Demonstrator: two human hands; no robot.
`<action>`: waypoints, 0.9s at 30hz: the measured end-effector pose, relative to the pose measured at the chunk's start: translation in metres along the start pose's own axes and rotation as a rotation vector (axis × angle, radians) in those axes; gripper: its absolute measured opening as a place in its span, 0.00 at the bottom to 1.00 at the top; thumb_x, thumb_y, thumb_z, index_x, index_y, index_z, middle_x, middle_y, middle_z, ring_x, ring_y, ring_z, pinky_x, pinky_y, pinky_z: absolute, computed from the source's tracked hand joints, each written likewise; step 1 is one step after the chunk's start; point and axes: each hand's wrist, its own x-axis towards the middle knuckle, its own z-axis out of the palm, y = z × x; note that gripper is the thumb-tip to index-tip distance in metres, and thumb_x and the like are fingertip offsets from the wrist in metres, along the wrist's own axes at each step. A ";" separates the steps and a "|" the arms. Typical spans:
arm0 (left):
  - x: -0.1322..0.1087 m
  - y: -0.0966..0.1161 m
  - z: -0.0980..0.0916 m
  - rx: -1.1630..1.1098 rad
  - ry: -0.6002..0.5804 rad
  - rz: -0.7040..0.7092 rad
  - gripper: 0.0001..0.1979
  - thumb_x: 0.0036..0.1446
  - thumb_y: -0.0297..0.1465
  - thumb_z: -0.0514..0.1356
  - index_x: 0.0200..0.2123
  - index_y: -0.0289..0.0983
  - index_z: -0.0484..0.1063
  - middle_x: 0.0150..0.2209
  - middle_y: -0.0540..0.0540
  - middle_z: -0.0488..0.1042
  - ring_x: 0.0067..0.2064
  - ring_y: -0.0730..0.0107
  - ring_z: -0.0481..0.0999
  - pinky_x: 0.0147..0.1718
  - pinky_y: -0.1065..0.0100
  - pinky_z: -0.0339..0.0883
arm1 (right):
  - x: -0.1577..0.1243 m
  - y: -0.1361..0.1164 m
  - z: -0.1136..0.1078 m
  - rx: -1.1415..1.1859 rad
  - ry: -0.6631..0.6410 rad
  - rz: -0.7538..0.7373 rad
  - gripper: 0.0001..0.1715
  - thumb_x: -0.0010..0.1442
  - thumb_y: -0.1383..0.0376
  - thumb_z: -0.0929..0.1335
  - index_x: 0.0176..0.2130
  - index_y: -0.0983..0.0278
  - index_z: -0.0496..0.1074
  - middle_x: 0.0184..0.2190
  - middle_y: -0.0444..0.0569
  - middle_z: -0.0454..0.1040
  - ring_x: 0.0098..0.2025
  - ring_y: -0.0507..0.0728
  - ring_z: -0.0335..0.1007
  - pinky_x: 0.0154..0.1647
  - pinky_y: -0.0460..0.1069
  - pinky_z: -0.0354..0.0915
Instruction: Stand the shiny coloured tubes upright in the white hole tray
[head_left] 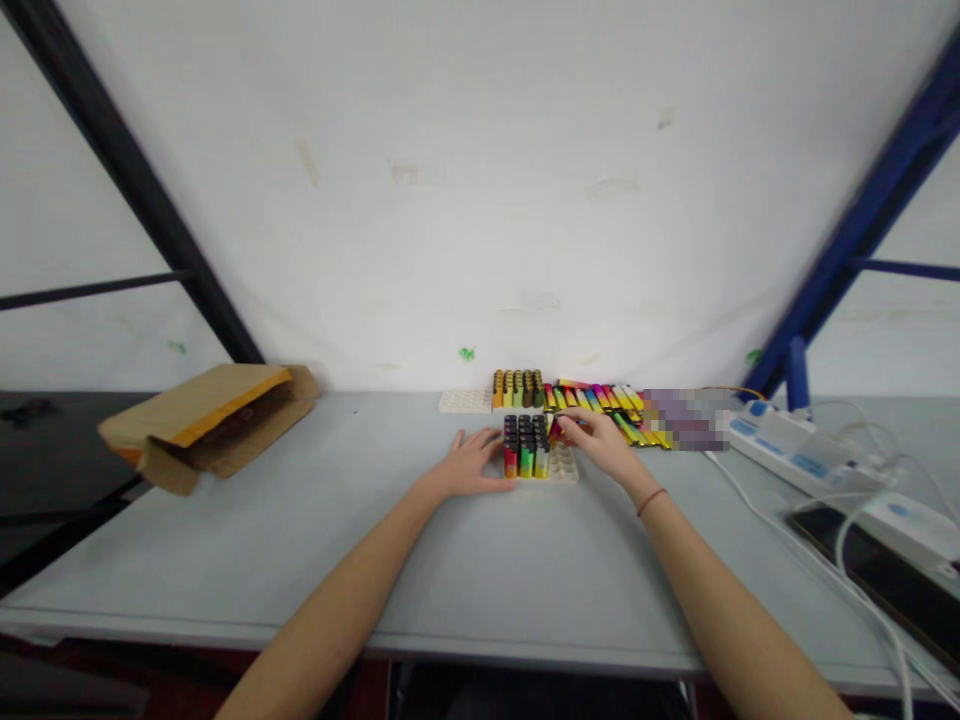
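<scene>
While the left hand (pixel 469 463) lies flat and open against the tray's (pixel 564 466) left edge, the right hand (pixel 600 443) pinches a lighter (pixel 556 430), end-down, over its right half; loose lighters (pixel 600 400) lie just beyond.

No legible text anywhere (view perhaps too distant).

A pixelated patch (pixel 686 420) masks the right end of the lighter row (pixel 600 400). The right hand (pixel 600 445) covers the tray's (pixel 562 468) far corner. Lighter markings are too small to read.
</scene>
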 end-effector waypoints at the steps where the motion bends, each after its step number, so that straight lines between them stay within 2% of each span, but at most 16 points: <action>1: 0.000 0.000 0.001 0.000 0.001 0.001 0.45 0.52 0.58 0.55 0.66 0.39 0.50 0.66 0.36 0.50 0.67 0.46 0.49 0.60 0.35 0.33 | 0.000 0.000 0.001 -0.008 -0.007 -0.008 0.23 0.57 0.50 0.65 0.40 0.66 0.74 0.36 0.53 0.77 0.34 0.57 0.74 0.35 0.51 0.70; 6: 0.001 -0.003 0.003 0.003 0.005 0.000 0.45 0.52 0.59 0.55 0.65 0.40 0.50 0.66 0.35 0.50 0.67 0.47 0.48 0.60 0.36 0.33 | -0.001 -0.002 0.002 -0.065 -0.008 -0.019 0.22 0.59 0.51 0.64 0.39 0.65 0.74 0.34 0.51 0.77 0.32 0.57 0.74 0.33 0.50 0.70; 14: 0.000 -0.001 0.001 0.002 -0.004 -0.007 0.45 0.52 0.59 0.55 0.65 0.39 0.50 0.67 0.36 0.50 0.67 0.46 0.48 0.60 0.36 0.33 | -0.001 0.003 0.005 -0.292 0.168 -0.129 0.19 0.62 0.57 0.62 0.41 0.65 0.76 0.40 0.54 0.78 0.38 0.58 0.74 0.42 0.52 0.68; 18: 0.001 -0.002 0.002 -0.006 0.001 -0.003 0.45 0.52 0.59 0.55 0.65 0.40 0.50 0.66 0.36 0.50 0.67 0.46 0.48 0.61 0.36 0.32 | -0.001 0.005 0.008 -0.359 0.101 -0.135 0.19 0.62 0.57 0.62 0.43 0.63 0.75 0.41 0.53 0.78 0.40 0.59 0.74 0.44 0.53 0.68; 23: 0.001 -0.004 0.004 -0.016 0.001 -0.006 0.46 0.51 0.59 0.55 0.66 0.41 0.49 0.67 0.37 0.50 0.67 0.45 0.47 0.61 0.37 0.32 | -0.001 0.007 0.007 -0.453 0.004 -0.191 0.20 0.63 0.61 0.61 0.51 0.61 0.71 0.46 0.52 0.77 0.44 0.59 0.73 0.48 0.54 0.66; 25: 0.001 -0.003 0.003 -0.015 -0.004 -0.008 0.46 0.51 0.59 0.55 0.66 0.40 0.49 0.67 0.36 0.50 0.67 0.44 0.47 0.61 0.37 0.32 | -0.001 0.007 -0.002 -0.531 0.020 -0.204 0.20 0.62 0.64 0.61 0.52 0.63 0.71 0.46 0.53 0.76 0.45 0.59 0.72 0.48 0.53 0.65; 27: 0.000 -0.002 0.002 -0.015 -0.007 -0.006 0.46 0.52 0.59 0.55 0.66 0.40 0.49 0.67 0.36 0.50 0.67 0.44 0.47 0.61 0.37 0.32 | -0.001 0.007 -0.014 -0.623 0.088 -0.157 0.20 0.59 0.68 0.61 0.49 0.64 0.73 0.44 0.54 0.77 0.43 0.59 0.72 0.45 0.52 0.64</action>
